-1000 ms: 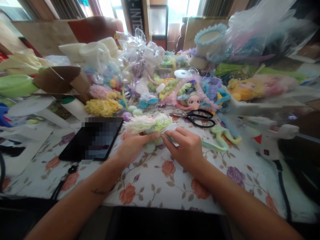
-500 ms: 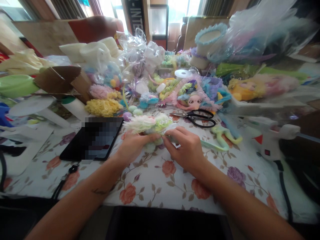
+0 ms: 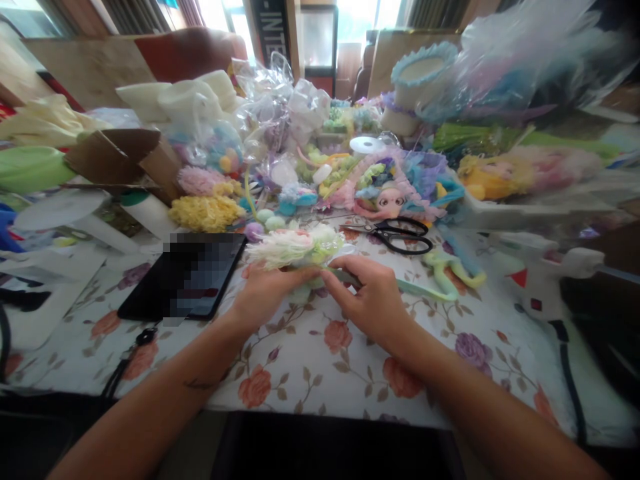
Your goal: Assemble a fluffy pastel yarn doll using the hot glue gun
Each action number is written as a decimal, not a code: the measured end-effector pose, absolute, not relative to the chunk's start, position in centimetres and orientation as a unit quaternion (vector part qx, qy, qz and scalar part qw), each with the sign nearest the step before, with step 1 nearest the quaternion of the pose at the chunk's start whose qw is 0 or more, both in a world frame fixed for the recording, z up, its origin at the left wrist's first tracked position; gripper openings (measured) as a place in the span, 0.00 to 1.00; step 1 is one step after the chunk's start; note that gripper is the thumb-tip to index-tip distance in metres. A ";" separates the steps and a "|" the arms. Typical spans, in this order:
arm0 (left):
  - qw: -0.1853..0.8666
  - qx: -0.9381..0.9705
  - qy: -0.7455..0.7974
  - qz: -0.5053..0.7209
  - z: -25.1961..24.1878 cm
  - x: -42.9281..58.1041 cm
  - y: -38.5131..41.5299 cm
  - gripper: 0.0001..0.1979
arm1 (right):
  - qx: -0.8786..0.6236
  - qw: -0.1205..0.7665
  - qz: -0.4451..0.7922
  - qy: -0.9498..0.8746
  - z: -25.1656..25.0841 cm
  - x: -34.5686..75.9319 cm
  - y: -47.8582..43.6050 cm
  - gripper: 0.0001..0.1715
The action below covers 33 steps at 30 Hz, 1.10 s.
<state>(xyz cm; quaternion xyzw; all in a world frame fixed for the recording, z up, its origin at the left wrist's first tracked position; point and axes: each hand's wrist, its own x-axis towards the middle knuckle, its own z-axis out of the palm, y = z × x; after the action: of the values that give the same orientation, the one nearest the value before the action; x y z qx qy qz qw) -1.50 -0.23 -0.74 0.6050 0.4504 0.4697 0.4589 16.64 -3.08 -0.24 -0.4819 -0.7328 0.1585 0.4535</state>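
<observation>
A fluffy bundle of cream and pale green yarn rests in my left hand, whose fingers are closed around its underside. Its exact kind is unclear. My right hand is closed in a pinch against the bundle's lower right side, thumb near the left thumb. From under the right hand a pale green ribbon trails across the cloth to the right; the pinch on it is partly hidden by my fingers. Just beyond the right hand lie black-handled scissors, blades pointing left.
A phone or tablet lies left of my hands. At the right stands a white glue gun with a dark cord. Yellow yarn, a doll face, a ribbon spool and plastic bags crowd the back. Flowered cloth covers the table.
My right fingertips have shifted slightly, and more of the green strip shows between them. The left hand still holds the yarn bundle in nearly the same place.
</observation>
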 end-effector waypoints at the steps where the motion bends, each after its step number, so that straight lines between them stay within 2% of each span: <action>1: 0.457 0.614 0.444 0.465 -0.7 -1.5 -0.3 0.11 | -0.479 0.455 0.149 -0.736 -0.3 16.7 -3.0 0.08; 7: 0.478 0.593 0.446 0.470 -0.8 -1.5 -0.3 0.16 | -0.473 0.471 0.127 -0.733 -0.5 16.6 -3.0 0.04; 21: 0.496 0.557 0.447 0.494 -0.5 -0.7 -0.6 0.16 | -0.491 0.493 0.094 -0.712 -0.3 16.5 -3.0 0.06; 24: 0.506 0.557 0.436 0.493 -0.4 -0.7 -0.6 0.16 | -0.492 0.509 0.132 -0.694 -0.4 16.5 -2.8 0.06; 30: 0.533 0.556 0.413 0.486 -0.2 -0.8 -0.7 0.16 | -0.501 0.511 0.285 -0.638 -0.2 16.6 -2.9 0.08; 33: 0.529 0.556 0.417 0.486 -0.2 -0.8 -0.7 0.17 | -0.496 0.518 0.305 -0.626 -0.1 16.6 -2.8 0.08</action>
<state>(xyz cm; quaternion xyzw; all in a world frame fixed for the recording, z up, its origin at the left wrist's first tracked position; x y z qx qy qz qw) -0.84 -0.71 -0.25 0.5564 0.4173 0.4864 0.5289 16.60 -2.79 -0.14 -0.4958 -0.6264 0.3052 0.5183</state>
